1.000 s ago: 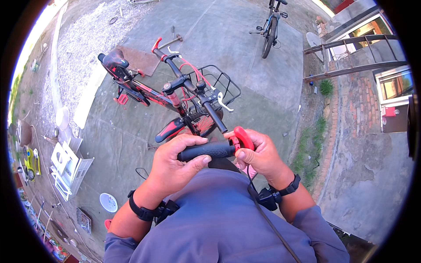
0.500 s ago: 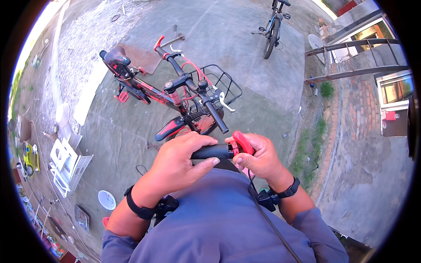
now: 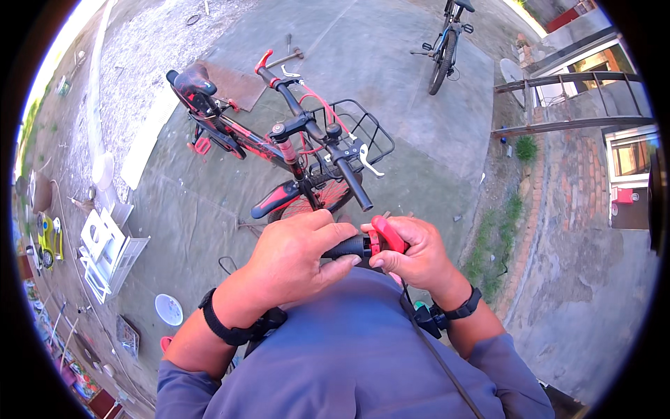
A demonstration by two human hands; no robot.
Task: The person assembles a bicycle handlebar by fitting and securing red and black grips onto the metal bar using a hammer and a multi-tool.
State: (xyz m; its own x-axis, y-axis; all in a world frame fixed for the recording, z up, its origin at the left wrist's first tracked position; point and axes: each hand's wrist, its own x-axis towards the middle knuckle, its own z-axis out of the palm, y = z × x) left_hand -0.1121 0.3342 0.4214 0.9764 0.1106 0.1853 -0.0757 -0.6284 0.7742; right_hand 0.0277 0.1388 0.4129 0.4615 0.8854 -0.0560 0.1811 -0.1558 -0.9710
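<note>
In front of my chest, my left hand [image 3: 283, 260] is wrapped round a black handlebar grip [image 3: 349, 246], thumb along its near side. A red horn-shaped bar end [image 3: 389, 234] with a red clamp sits at the grip's right end. My right hand [image 3: 424, 255] pinches this bar end between thumb and fingers. Just beyond my hands stands a black and red bicycle [image 3: 241, 135]. The near end of its handlebar [image 3: 354, 188] is a bare black tube, while the far end carries a red bar end [image 3: 264, 59]. A white brake lever [image 3: 368, 162] sits beside the tube.
A wire basket [image 3: 382, 133] hangs at the bicycle's front. Another bicycle [image 3: 443, 56] stands farther back. A hammer [image 3: 296, 54] lies on the ground mat beyond the handlebar. To the left are white plastic furniture [image 3: 108, 255] and a white bowl [image 3: 169, 309]. A metal ladder-like frame [image 3: 572, 127] is at right.
My left hand has slid slightly right along the grip, nearer the red clamp, covering more of it. The right hand keeps its hold. The view has shifted a little.
</note>
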